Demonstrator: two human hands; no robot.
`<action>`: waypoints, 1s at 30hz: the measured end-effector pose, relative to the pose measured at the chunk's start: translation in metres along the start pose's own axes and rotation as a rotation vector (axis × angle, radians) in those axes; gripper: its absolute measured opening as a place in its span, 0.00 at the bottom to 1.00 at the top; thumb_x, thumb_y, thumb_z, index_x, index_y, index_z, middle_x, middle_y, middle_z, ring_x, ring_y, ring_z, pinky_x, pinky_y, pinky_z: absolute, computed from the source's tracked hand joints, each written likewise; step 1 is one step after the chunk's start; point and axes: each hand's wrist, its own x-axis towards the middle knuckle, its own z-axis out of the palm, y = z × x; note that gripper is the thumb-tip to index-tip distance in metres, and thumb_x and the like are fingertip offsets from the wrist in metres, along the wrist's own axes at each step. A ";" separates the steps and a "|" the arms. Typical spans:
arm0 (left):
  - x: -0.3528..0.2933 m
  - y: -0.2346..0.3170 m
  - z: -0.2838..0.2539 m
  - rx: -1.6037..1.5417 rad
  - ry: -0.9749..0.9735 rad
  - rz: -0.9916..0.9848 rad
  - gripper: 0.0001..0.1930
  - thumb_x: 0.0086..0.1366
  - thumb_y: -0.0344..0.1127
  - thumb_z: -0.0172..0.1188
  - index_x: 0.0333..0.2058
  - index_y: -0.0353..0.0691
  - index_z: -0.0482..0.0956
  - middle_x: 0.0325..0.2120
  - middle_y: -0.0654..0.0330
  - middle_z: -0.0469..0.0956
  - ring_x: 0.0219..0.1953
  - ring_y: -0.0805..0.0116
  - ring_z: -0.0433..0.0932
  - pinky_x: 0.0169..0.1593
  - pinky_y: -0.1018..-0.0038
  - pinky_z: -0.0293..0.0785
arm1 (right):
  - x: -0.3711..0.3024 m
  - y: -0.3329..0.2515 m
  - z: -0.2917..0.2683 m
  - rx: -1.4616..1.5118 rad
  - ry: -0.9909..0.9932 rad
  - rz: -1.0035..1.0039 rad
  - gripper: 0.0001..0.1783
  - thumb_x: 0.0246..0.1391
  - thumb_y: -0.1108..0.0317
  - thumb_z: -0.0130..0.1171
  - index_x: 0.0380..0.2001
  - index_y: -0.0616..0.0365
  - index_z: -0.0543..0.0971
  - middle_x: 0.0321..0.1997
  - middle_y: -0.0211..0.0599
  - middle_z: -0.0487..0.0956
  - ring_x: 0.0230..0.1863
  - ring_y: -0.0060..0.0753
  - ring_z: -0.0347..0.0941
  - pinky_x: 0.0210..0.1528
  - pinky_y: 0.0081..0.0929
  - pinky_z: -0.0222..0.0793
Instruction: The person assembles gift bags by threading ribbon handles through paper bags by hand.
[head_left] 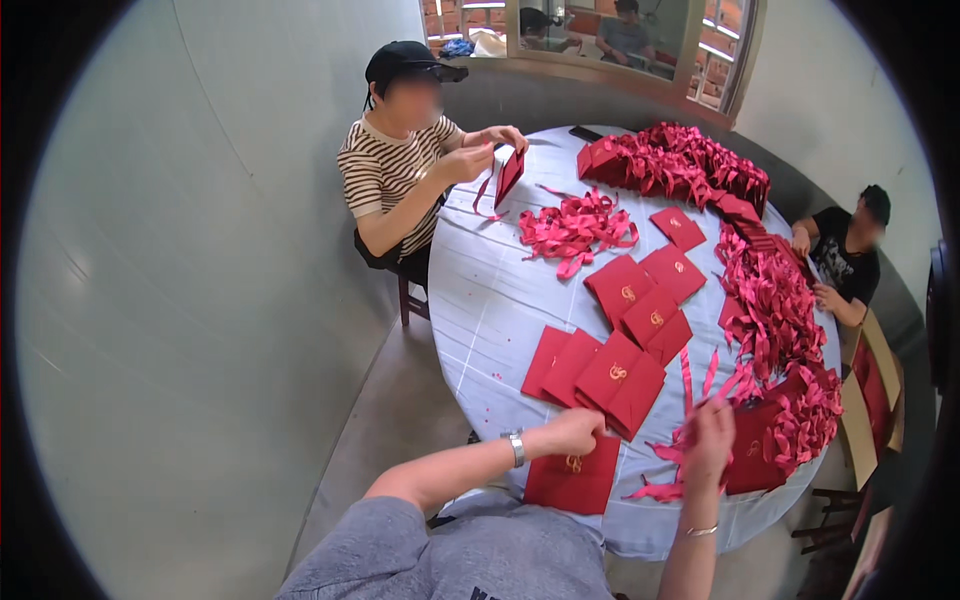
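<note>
My left hand (575,432), with a watch at the wrist, is closed at the upper edge of a flat red paper bag (570,482) with a gold emblem. Whatever its fingers pinch, if anything, is hidden. Right beside it, farther off, lie overlapping red bags (618,376). My right hand (710,438), a bracelet on its wrist, is raised over loose pink-red ribbons (665,490). Its fingers are a little blurred, and I cannot tell whether they hold a ribbon. Another red bag (752,450) lies just right of that hand, partly under ribbons.
Ribboned red bags (775,300) are heaped along the round table's right side, more (675,165) at the back. A loose ribbon pile (578,228) lies mid-table. Across on the left, a person in a striped shirt (400,165) holds a red bag; another person (848,245) sits at right.
</note>
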 end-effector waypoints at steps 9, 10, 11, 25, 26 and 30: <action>-0.002 -0.016 -0.005 -0.200 -0.047 0.057 0.09 0.50 0.32 0.61 0.31 0.35 0.82 0.28 0.47 0.80 0.33 0.51 0.79 0.39 0.61 0.75 | -0.081 0.082 0.052 -0.742 -0.133 -0.099 0.06 0.58 0.71 0.55 0.33 0.62 0.78 0.27 0.41 0.79 0.28 0.31 0.77 0.31 0.28 0.71; -0.005 -0.009 -0.014 -0.194 -0.070 0.008 0.09 0.51 0.30 0.60 0.32 0.35 0.82 0.28 0.47 0.80 0.34 0.53 0.80 0.39 0.61 0.75 | -0.078 0.078 0.057 -0.818 -0.153 -0.139 0.06 0.57 0.71 0.55 0.33 0.63 0.78 0.29 0.45 0.79 0.29 0.38 0.78 0.32 0.31 0.72; -0.007 0.000 -0.025 -0.379 -0.195 -0.229 0.09 0.53 0.29 0.59 0.33 0.34 0.82 0.30 0.47 0.80 0.36 0.54 0.80 0.41 0.63 0.75 | -0.078 0.073 0.061 -0.889 -0.141 -0.174 0.06 0.56 0.71 0.56 0.32 0.62 0.78 0.29 0.46 0.79 0.30 0.42 0.78 0.32 0.32 0.72; -0.001 -0.035 -0.002 -0.699 -0.325 -0.298 0.10 0.59 0.23 0.55 0.39 0.30 0.80 0.31 0.60 0.81 0.34 0.75 0.76 0.39 0.75 0.73 | -0.084 0.090 0.059 -1.114 -0.097 -0.104 0.05 0.55 0.68 0.56 0.31 0.58 0.77 0.27 0.44 0.77 0.29 0.48 0.76 0.30 0.39 0.70; -0.001 -0.035 -0.003 -0.704 -0.336 -0.295 0.10 0.59 0.23 0.55 0.39 0.30 0.80 0.31 0.60 0.81 0.33 0.75 0.76 0.39 0.75 0.73 | -0.083 0.091 0.059 -1.126 -0.112 -0.100 0.06 0.55 0.68 0.56 0.31 0.58 0.77 0.27 0.44 0.77 0.29 0.48 0.76 0.30 0.39 0.70; 0.000 -0.029 -0.009 -0.645 -0.361 -0.299 0.09 0.61 0.22 0.54 0.40 0.32 0.78 0.32 0.65 0.79 0.34 0.79 0.75 0.39 0.79 0.72 | -0.079 0.091 0.060 -1.154 -0.123 -0.120 0.05 0.54 0.67 0.56 0.29 0.56 0.75 0.25 0.40 0.77 0.28 0.45 0.76 0.29 0.39 0.70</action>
